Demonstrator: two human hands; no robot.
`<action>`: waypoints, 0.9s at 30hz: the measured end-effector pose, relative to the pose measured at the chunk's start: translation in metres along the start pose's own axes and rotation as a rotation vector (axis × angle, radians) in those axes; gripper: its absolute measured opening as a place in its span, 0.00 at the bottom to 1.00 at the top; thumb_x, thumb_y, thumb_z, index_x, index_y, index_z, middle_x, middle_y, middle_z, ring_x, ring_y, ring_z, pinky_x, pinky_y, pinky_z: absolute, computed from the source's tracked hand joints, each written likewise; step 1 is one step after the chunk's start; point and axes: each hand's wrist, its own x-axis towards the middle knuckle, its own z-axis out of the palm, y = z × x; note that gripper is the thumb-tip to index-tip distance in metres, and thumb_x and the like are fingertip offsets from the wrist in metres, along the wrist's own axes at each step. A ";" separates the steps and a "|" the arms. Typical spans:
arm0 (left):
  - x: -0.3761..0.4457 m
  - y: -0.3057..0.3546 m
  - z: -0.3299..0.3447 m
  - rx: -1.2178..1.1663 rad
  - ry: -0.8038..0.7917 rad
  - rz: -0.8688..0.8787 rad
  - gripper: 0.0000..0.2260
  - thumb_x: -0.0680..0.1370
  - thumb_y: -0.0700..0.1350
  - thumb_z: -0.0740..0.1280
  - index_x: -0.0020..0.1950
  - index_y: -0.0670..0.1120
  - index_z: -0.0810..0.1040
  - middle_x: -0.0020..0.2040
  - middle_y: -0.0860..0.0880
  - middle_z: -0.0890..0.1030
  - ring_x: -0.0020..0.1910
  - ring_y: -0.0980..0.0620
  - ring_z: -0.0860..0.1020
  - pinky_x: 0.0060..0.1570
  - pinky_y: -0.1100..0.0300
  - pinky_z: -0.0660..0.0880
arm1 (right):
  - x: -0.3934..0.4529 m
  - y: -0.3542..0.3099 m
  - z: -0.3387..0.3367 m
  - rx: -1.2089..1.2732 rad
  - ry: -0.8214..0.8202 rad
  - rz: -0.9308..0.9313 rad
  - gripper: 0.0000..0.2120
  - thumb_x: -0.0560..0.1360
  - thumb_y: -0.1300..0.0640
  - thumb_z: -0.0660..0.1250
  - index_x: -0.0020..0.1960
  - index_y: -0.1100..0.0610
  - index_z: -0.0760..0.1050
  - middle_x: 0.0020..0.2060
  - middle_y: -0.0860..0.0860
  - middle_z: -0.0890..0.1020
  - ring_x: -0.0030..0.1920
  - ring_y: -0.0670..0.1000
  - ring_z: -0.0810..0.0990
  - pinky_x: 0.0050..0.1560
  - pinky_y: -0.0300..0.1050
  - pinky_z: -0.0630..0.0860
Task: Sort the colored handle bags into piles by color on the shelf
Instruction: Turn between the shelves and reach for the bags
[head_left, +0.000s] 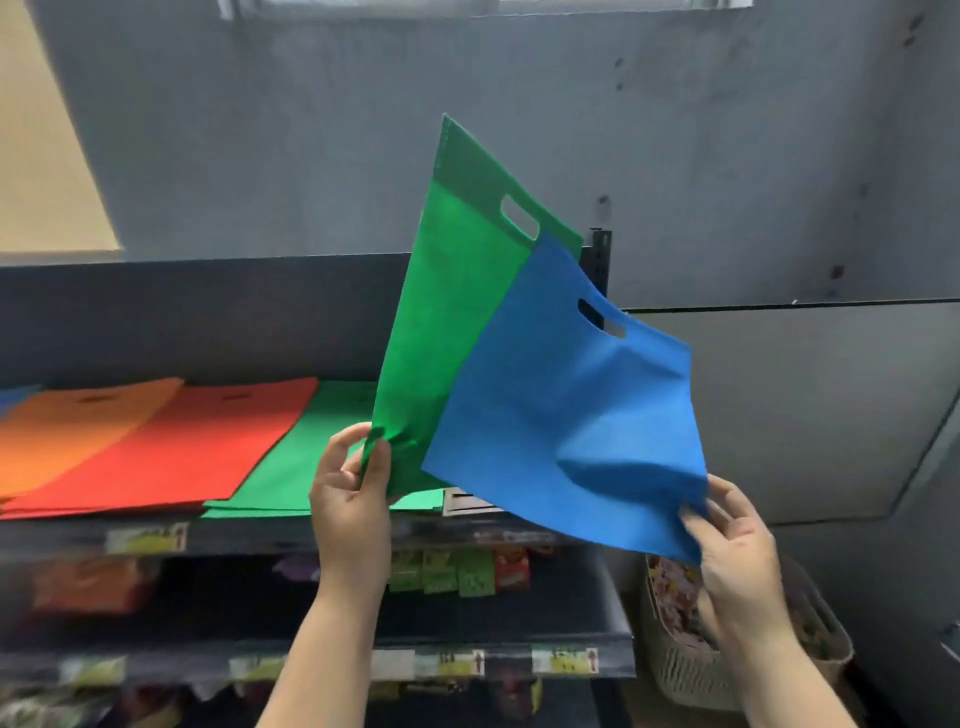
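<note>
Left hand (351, 488) pinches green bag (441, 332), right hand (737, 551) pinches blue bag (571, 415); corner-only grips, either could slip, or blue lands on green pile (291, 457).

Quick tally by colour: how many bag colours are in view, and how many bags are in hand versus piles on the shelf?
Held green non-woven handle bag, left hand: 1
Held blue non-woven handle bag, right hand: 1
Orange pile: 1
Red pile: 1
Green pile: 1
Total: 2 held bags, 3 piles, 4 colours.
</note>
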 end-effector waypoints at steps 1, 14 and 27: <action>0.005 -0.001 -0.012 -0.002 0.030 -0.018 0.09 0.74 0.46 0.66 0.44 0.62 0.80 0.42 0.54 0.85 0.42 0.54 0.82 0.58 0.43 0.72 | -0.001 0.004 0.011 0.014 -0.017 -0.002 0.15 0.78 0.72 0.58 0.49 0.54 0.76 0.39 0.47 0.86 0.40 0.44 0.84 0.42 0.38 0.81; 0.107 -0.030 -0.125 0.170 0.095 -0.185 0.11 0.79 0.36 0.64 0.47 0.53 0.76 0.43 0.47 0.83 0.41 0.48 0.81 0.38 0.52 0.79 | 0.001 0.061 0.137 0.027 -0.117 -0.078 0.17 0.79 0.70 0.57 0.49 0.52 0.78 0.43 0.49 0.86 0.45 0.47 0.84 0.48 0.40 0.81; 0.135 -0.011 -0.174 0.240 -0.278 -0.316 0.18 0.73 0.61 0.60 0.42 0.53 0.84 0.42 0.53 0.85 0.39 0.53 0.81 0.40 0.58 0.74 | -0.020 0.100 0.206 -0.050 -0.219 -0.114 0.21 0.78 0.69 0.58 0.45 0.48 0.84 0.42 0.50 0.86 0.44 0.48 0.84 0.45 0.39 0.81</action>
